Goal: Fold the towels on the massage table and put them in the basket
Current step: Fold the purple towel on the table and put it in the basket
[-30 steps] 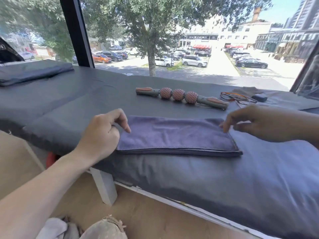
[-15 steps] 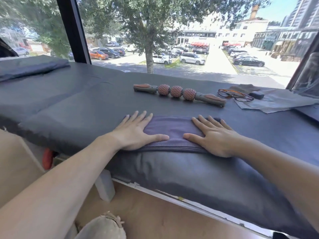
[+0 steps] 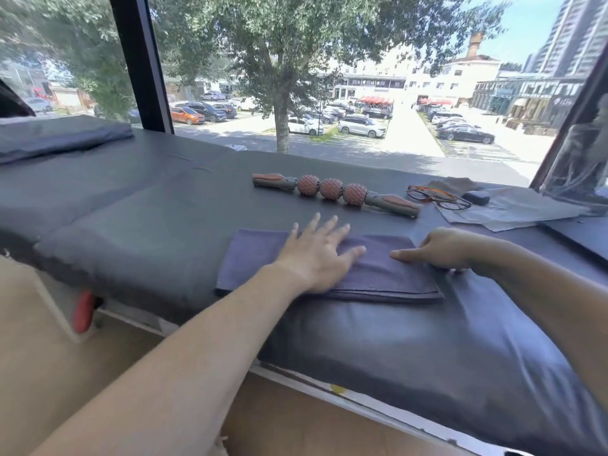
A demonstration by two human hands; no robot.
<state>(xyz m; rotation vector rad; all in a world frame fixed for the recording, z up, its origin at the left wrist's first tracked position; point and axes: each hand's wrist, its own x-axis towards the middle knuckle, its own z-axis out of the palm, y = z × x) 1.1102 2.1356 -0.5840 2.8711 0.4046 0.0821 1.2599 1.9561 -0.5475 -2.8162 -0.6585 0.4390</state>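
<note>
Table edge: the padded near rim of the massage table (image 3: pixel 378 340) runs left to right across the foreground.
Towel: a folded purple towel (image 3: pixel 250 261) lies flat just behind that rim, its long axis left to right, parallel to the edge.
Left hand: the left hand (image 3: pixel 316 255) lies spread and flat on the towel's middle, fingers straight and pointing to the far side.
Right hand: the right hand (image 3: pixel 441 248) sits at the towel's right end, fingers curled under and thumb stretched left; whether it pinches cloth I cannot tell.
Key relation: the right end lies under the right hand, the left end free, so a fold right over left looks likeliest.
Beyond: a ball roller (image 3: pixel 332 189) and glasses (image 3: pixel 437 197) lie farther back.
Basket: not in view.
</note>
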